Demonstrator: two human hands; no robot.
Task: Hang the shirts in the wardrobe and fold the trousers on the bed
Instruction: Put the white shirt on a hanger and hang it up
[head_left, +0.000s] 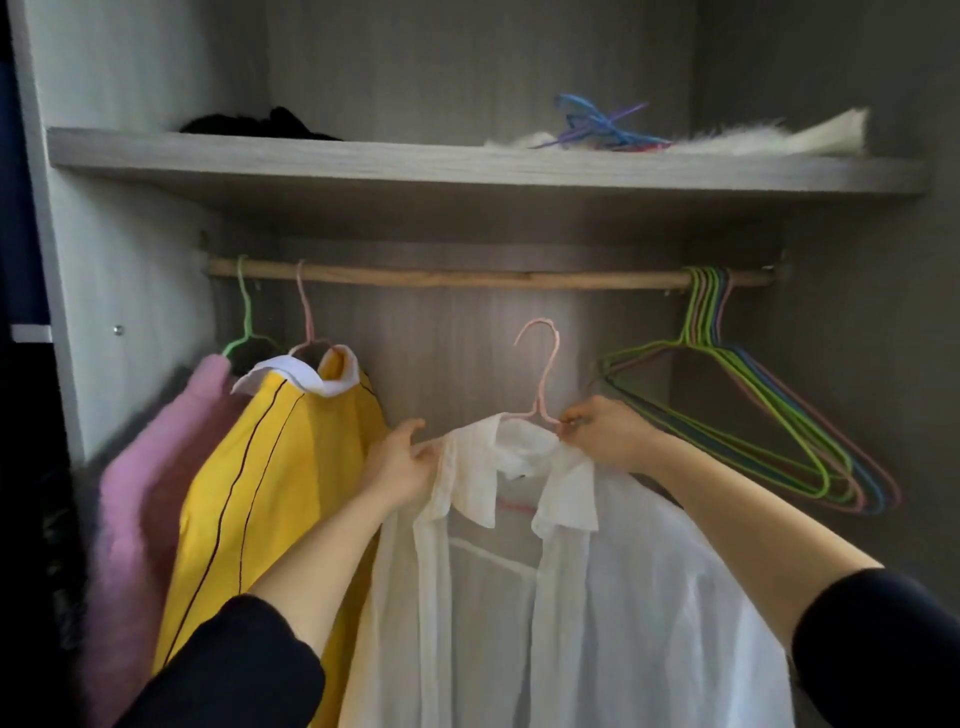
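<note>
Our left hand (402, 462) grips the white shirt (597, 597) at its shoulder; our right hand (602, 434) pinches the pink hanger (537, 364) at the collar. The shirt hangs between them, below the rail (467, 278). We judge it sheer, limp and slippery, best lifted by the hanger's neck.

The white shirt (597, 597) runs off the bottom edge and covers the arms of the pink hanger (540, 374); the pink sweater (140, 499) is blurred.

A grey wood-grain shelf (311, 166) crosses the dim grey wardrobe (467, 67).
</note>
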